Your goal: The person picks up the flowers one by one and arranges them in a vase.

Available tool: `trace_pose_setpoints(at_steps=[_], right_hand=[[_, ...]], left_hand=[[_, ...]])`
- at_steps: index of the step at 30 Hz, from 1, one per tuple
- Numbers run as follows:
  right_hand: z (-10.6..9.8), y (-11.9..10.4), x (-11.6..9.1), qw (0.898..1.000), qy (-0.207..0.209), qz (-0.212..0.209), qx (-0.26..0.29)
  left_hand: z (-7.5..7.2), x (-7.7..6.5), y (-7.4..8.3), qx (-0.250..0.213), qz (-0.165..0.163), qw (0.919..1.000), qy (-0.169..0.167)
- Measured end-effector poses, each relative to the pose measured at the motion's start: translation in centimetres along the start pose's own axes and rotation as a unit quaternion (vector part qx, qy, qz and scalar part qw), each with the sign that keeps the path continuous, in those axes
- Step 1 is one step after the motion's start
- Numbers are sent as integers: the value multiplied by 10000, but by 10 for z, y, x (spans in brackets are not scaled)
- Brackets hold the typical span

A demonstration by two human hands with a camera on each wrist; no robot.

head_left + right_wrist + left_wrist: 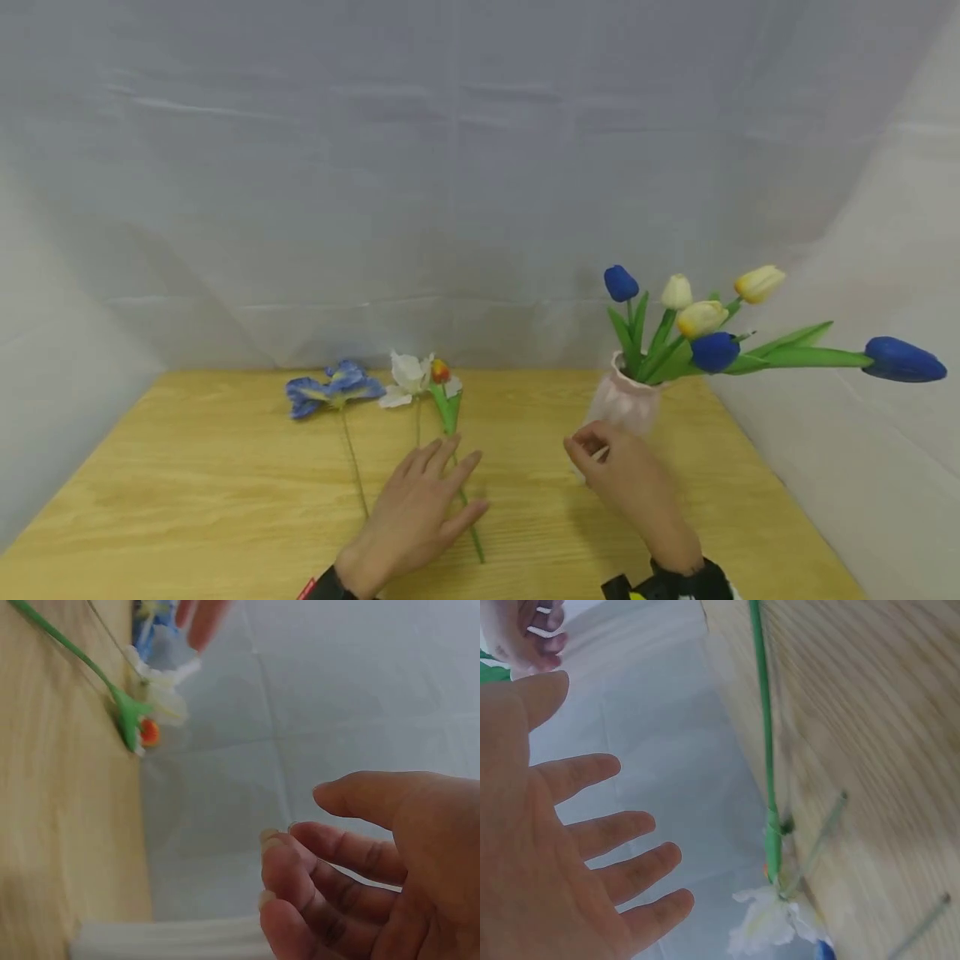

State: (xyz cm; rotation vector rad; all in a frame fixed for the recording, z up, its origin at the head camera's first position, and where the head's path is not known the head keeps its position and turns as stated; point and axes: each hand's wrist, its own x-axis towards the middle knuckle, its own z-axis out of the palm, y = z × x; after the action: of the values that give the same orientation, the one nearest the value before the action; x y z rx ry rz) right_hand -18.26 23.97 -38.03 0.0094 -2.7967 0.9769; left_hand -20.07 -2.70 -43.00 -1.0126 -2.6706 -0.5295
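At the desk's (187,483) back edge, head view: blue flower (348,382), white flower (408,372), orange tulip (447,407).
Pink vase (626,406): toward the right edge, holding blue and yellow tulips (702,320).
Yellow mark (637,596) on right cuff (693,583): too small to read.
Left hand (551,862), left wrist view: fingers spread apart, near the green stem (765,712).
Right hand (427,855), right wrist view: fingers loosely bent, thumb apart.

wood table (187,475), creased cloth backdrop (450,200), smooth tulips (903,360)
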Motion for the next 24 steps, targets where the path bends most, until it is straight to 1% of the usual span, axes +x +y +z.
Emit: trace_pose_setpoints(at_steps=[3,9,12,15,19,22,24], right_hand=[[20,1,2,9998,-175,-37,51],[56,0,6,9988,-427,-216,-82],[71,3,11,9978,-577,-298,-110],[84,2,16,9968,-764,-210,-55],[99,-4,21,9965,-812,-201,-63],[111,-12,27,9959,-825,-334,-125],[119,-17,31,9955,-832,-416,-177]], left_hand=[[-1,-5,-6,-72,-175,9998,-111],[-4,-16,-18,-101,-469,9985,-282],[-6,-19,-22,-99,-589,9978,-295],[-7,-24,-27,-19,-715,9970,-279],[-7,-31,-33,-5,-877,9958,-273],[-7,-37,-38,-10,-966,9951,-232],[-7,-42,-40,77,-1007,9947,-194]])
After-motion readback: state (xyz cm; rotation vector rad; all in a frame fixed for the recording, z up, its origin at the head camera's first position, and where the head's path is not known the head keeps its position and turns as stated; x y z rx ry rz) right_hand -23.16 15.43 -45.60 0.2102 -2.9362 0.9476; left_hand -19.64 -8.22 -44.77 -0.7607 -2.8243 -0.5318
